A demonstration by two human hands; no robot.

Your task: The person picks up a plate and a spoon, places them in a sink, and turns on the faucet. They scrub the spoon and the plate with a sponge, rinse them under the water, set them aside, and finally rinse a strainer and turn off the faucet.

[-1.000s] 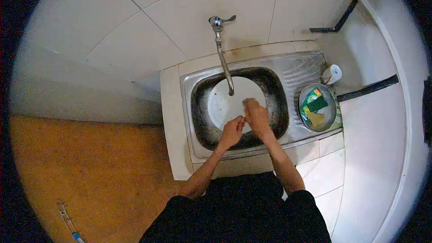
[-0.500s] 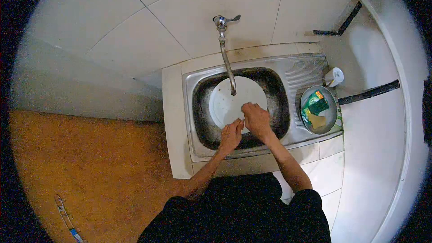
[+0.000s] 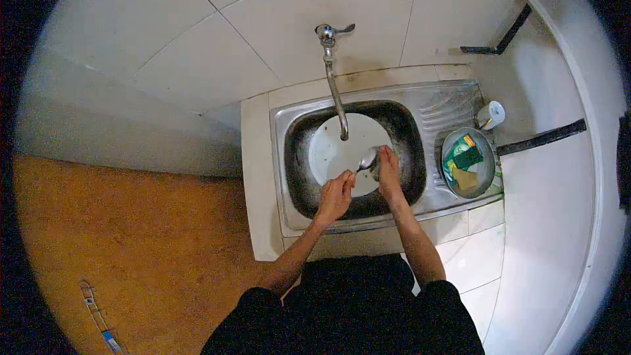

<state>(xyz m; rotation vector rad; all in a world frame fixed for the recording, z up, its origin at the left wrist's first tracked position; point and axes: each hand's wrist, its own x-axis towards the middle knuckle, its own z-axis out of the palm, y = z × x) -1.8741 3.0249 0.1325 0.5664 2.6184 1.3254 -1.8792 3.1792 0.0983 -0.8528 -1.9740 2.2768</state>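
My left hand (image 3: 336, 196) grips the handle of a metal spoon (image 3: 369, 157) over the sink. The spoon's bowl points up and to the right, beside the fingers of my right hand (image 3: 390, 171). Those fingers are pressed together around something small and greyish that I cannot make out. Below both hands a large white plate or basin (image 3: 328, 151) with small dark specks lies in the stained sink (image 3: 296, 187).
A metal faucet (image 3: 338, 108) hangs over the sink. On the drainboard (image 3: 437, 115) at the right, a round bowl (image 3: 486, 181) holds a green scouring pad (image 3: 468, 158) and a yellowish sponge (image 3: 465, 179). A white cup (image 3: 491, 115) stands behind it.
My right hand has shifted slightly right and turned, no longer covering the spoon, whose bowl now shows. My left hand stays nearly in place. The view has moved slightly.
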